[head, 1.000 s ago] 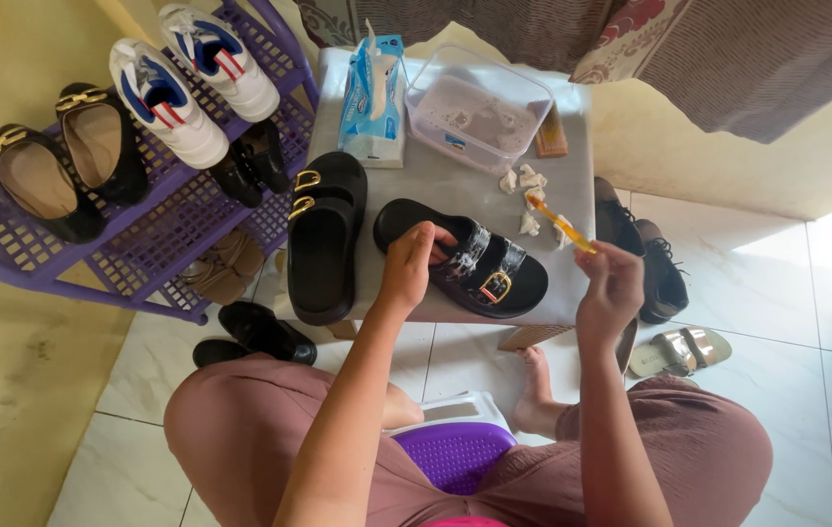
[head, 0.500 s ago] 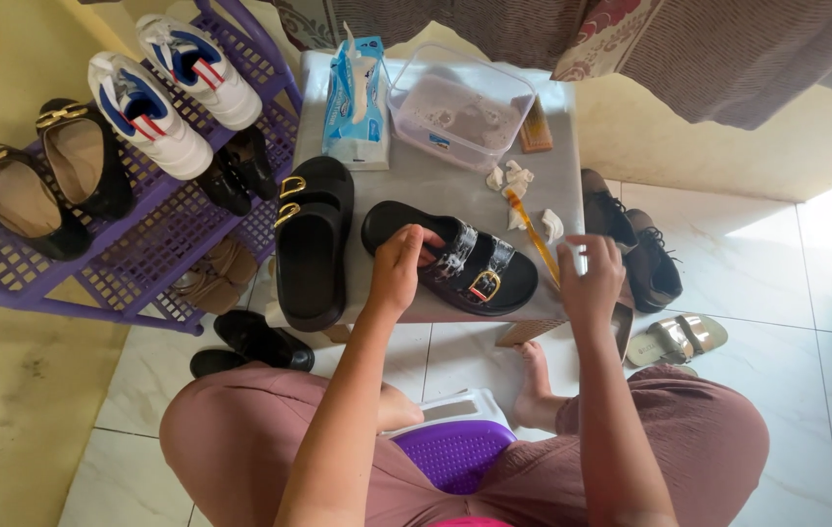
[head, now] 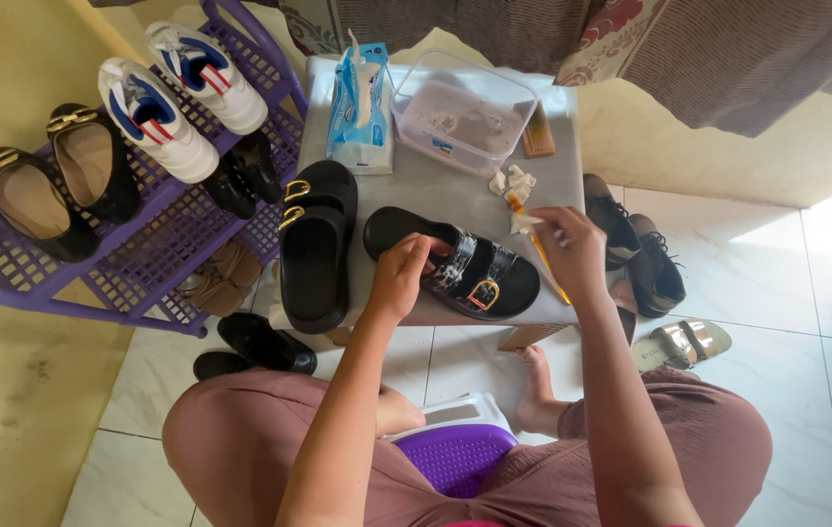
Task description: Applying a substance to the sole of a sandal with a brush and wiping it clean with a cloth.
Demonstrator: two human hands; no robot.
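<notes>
The left hand (head: 401, 278) is laid over the middle of a black buckled sandal (head: 455, 263), fingers curled down on its footbed and strap, pinning it near the front edge of the small grey table (head: 435, 190). The right hand (head: 572, 249) is closed around a thin orange-handled tool (head: 540, 252), apparently a small brush, with a scrap of white tissue (head: 525, 222) pinched at its upper end; the tool is held just past the sandal's buckle end, towards the table's right edge. For the cleaning in hand, the sandal is best kept pressed flat while the tool is worked in short strokes around the gold buckles. A second black sandal (head: 316, 249) lies along the table's left edge. Crumpled tissue bits (head: 514, 182), a clear plastic box (head: 463, 117) and a blue wipes pack (head: 357, 107) occupy the back edge. A purple shoe rack (head: 158, 263) stands to the left.
</notes>
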